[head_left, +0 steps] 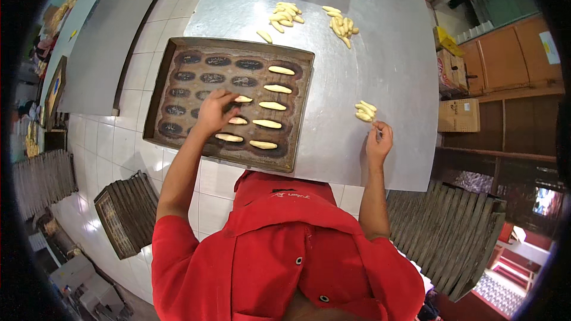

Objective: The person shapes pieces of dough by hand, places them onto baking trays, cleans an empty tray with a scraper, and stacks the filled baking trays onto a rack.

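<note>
Red shirt [262,261] nearest camera. Left, on floor: tray stack [126,213]. Next, dark tray [229,158] on surface [333,142], blackened oval marks inside; eight dough pieces [267,123] visible, five down right column, three in column beside it. Left hand [217,112] over tray, fingers bent at uppermost piece of shorter column; gripping or released, cannot tell. Beyond tray, two dough piles [286,15], one loose piece [264,37] near left pile. Far right, small pile [365,110], just beyond right hand [380,139]; fingertips drawn together at its near edge, hold unclear.
</note>
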Available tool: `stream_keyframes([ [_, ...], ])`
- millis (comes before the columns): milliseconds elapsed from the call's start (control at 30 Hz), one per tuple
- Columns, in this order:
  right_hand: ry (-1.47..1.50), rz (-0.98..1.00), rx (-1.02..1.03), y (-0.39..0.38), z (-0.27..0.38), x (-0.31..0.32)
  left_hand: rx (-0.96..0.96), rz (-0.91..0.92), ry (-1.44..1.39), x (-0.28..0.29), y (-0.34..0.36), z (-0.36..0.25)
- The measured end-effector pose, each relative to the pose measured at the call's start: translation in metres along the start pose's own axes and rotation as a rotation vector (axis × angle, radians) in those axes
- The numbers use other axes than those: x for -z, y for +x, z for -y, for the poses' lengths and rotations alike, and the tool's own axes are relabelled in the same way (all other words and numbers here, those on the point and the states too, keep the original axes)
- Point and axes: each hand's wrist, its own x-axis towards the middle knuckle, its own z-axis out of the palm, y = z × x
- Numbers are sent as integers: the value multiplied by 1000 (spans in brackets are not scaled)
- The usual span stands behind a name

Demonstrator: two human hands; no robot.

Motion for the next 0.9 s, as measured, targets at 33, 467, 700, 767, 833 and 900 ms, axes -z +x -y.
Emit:
stream_keyframes([
  [33, 51, -8, -48, 1, -4, 2, -29, -53, 77, -3, 9, 1],
  [467, 107, 214, -82, 39, -73, 25, 86, -86, 153, -26, 9, -31],
  [700, -151, 434, 147, 87, -39, -15, -142, -150, -188, -124, 82, -186],
  [767, -230, 514, 157, 96, -43, -23, -133, -92, -296, -168, 104, -218],
  [833, -173, 622, 208, 105, -53, -27, -179, -125, -303, -209, 121, -236],
  [900, 21, 667, -52, 107, -55, -20, -234, -137, -291, -226, 132, -256],
])
